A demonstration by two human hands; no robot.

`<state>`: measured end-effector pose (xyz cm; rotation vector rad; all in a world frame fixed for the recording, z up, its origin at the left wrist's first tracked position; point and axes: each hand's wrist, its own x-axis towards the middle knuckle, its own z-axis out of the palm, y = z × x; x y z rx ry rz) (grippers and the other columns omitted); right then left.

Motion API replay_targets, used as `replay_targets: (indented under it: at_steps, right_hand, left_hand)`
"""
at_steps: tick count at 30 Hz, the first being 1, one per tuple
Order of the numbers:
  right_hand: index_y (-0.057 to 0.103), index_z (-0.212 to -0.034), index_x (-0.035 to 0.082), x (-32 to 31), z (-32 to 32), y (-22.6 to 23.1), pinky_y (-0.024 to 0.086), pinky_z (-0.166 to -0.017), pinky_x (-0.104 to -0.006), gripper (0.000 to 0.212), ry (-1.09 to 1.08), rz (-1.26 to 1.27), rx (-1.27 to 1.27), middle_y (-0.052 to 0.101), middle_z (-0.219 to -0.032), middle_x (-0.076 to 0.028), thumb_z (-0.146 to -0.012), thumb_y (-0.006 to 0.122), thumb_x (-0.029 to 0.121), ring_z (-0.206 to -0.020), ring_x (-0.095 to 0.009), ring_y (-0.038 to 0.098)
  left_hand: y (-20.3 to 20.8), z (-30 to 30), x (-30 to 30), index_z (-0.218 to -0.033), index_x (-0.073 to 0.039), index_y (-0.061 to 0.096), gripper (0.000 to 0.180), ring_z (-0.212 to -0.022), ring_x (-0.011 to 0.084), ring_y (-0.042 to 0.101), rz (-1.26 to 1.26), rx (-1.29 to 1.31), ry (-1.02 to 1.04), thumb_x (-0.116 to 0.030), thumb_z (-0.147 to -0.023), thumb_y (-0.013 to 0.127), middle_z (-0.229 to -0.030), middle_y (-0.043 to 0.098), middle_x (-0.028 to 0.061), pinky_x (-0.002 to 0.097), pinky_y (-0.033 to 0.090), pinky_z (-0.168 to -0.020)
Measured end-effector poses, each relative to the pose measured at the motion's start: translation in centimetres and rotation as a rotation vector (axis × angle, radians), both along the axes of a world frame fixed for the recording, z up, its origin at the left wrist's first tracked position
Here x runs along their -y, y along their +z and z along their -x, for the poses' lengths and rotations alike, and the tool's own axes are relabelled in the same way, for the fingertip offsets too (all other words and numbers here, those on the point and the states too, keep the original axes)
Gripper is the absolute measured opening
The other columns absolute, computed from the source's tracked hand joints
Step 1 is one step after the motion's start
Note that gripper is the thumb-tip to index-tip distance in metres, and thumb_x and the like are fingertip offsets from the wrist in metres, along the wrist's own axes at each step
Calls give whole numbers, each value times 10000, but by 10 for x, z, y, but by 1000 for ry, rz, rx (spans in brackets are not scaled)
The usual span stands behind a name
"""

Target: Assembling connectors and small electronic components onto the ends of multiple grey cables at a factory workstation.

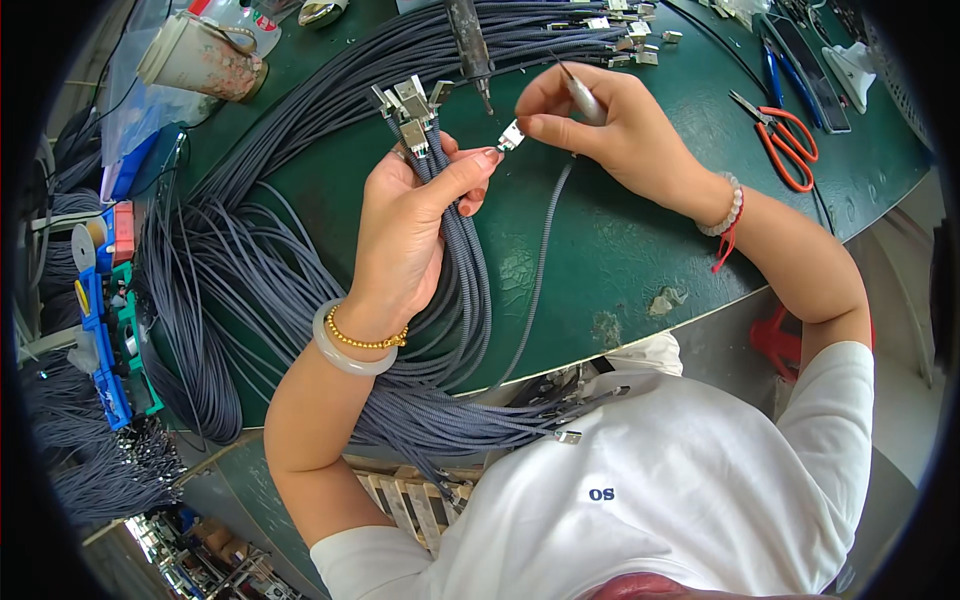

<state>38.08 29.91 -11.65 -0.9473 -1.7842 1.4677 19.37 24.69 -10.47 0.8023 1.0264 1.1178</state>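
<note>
My left hand [405, 210] is closed around a bundle of grey braided cables [462, 255], whose silver metal connectors [413, 100] stick up above the fingers. Its thumb and fingertip also pinch the lower end of a small silver connector [511, 136]. Against the top of that connector rest the fingertips of my right hand [610, 125]. A slim tool with a grey handle [586, 103] and a thin pointed tip is tucked in the right hand, tip up and to the left. Just above the small connector is the tip of a soldering iron [470, 50], pointing down.
More grey cables [300, 130] arc across the green table [590, 240], their connectors at the back. At the right lie orange-handled cutters [785, 145], blue-handled pliers [790, 85] and a dark phone-like slab [815, 75]. A cup [200, 60] and blue bins [100, 345] are at left.
</note>
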Motion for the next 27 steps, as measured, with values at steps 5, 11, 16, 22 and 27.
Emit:
replay_targets:
  at_steps: [5, 11, 16, 22, 27]
  right_hand:
    - [599, -866, 20, 1, 5, -5, 440, -570, -257, 188, -62, -1032, 154, 594, -780, -36, -687, 643, -19, -672, -151, 545]
    - [614, -855, 33, 9, 16, -4, 450, -568, -283, 232, -66, -1151, 228, 574, -787, -60, -633, 672, 3, -685, -198, 540]
    - [614, -853, 29, 11, 25, -6, 451, -551, -284, 244, -68, -1210, 210, 568, -777, -63, -619, 679, 7, -682, -201, 538]
    - [606, -866, 23, 13, 30, -7, 450, -529, -283, 282, -38, -1285, 229, 560, -769, -64, -597, 687, 9, -662, -199, 534]
    - [591, -856, 25, 15, 32, -9, 449, -520, -287, 321, -21, -1350, 275, 555, -766, -66, -552, 692, 3, -651, -203, 532]
  left_hand:
    - [0, 9, 3, -843, -38, 422, 235, -617, 96, 497, -13, 11, 5, -28, -747, 635, -734, 570, 71, 211, 381, -544]
    - [1, 17, 9, -830, -39, 431, 233, -593, 88, 494, -30, -31, 30, -10, -735, 642, -718, 573, 66, 212, 385, -531]
    - [-1, 24, 11, -823, -36, 439, 230, -591, 86, 500, -43, -45, 28, -6, -730, 647, -715, 580, 66, 211, 393, -533]
    - [-1, 29, 13, -816, -38, 444, 233, -596, 88, 507, -47, -50, 11, -23, -726, 659, -715, 577, 64, 212, 401, -541]
    - [-5, 29, 13, -805, -45, 441, 236, -583, 87, 503, -65, -65, -10, -36, -727, 663, -709, 574, 58, 214, 397, -527]
